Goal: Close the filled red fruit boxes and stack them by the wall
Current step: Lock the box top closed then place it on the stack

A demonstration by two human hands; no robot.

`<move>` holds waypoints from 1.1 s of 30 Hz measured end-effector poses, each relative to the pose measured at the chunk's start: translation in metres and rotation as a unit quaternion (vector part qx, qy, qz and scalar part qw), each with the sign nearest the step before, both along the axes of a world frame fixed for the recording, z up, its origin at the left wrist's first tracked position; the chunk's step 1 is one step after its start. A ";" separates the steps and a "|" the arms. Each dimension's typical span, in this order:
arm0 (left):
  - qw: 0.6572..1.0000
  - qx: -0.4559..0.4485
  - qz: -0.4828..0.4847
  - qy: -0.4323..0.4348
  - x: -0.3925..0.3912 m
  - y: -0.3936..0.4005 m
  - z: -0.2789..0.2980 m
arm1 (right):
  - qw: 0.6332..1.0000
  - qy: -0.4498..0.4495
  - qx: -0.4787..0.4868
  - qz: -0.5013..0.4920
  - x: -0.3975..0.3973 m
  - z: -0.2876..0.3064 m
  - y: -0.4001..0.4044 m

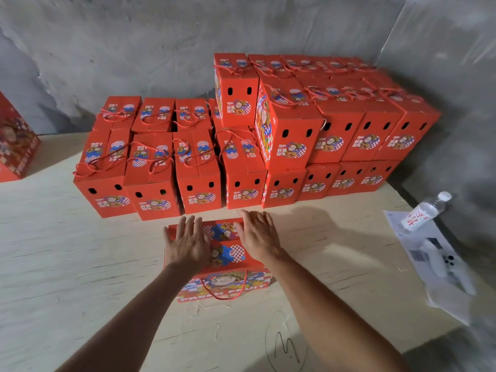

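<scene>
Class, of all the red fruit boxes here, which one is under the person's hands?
The lone box nearest the camera, apart from the stacks by the wall. The left hand and right hand lie flat on its top.

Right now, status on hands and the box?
Both hands flat: left hand, right hand pressing box top. Stack ahead at wall. Path clear.

Soft, even light is falling from above and somewhat left, casting a blurred hand shadow on the pale desk [308, 224] toward the right. Wide-angle distortion is bending the edges, and motion blur is smearing the grey wall [134, 49] and the corners.
</scene>
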State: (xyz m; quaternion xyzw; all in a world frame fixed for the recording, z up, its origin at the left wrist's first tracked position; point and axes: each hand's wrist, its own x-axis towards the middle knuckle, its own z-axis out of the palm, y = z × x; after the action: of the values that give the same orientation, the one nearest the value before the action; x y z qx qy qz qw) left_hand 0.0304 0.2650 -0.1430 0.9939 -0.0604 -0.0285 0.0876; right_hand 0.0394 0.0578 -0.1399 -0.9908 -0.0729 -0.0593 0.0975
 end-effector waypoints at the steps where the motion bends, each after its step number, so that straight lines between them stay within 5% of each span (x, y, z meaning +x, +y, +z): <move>1: 1.000 0.006 -0.012 0.007 0.002 0.001 0.002 | 1.000 0.008 -0.003 0.009 0.001 0.001 0.000; 7: 0.984 -0.078 -0.034 -0.155 -0.014 0.006 0.000 | 0.989 -0.149 -0.012 -0.020 -0.016 0.000 0.008; 13: 0.971 -0.163 0.025 -0.175 -0.021 0.007 0.002 | 0.981 -0.184 0.044 -0.036 -0.022 0.001 -0.001; 29: 0.983 -0.113 0.068 -0.130 0.000 0.028 -0.013 | 0.994 -0.082 -0.073 0.001 0.003 0.010 0.007; 33: 0.962 -0.235 0.135 -0.024 0.003 0.027 -0.010 | 0.996 -0.051 -0.068 0.018 0.006 0.011 0.004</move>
State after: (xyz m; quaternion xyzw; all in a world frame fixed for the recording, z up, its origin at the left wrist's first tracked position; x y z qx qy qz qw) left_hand 0.0333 0.2918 -0.1534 0.9445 0.0672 0.0228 0.3206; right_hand 0.0452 0.0618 -0.1287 -0.9893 -0.0999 -0.1031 0.0272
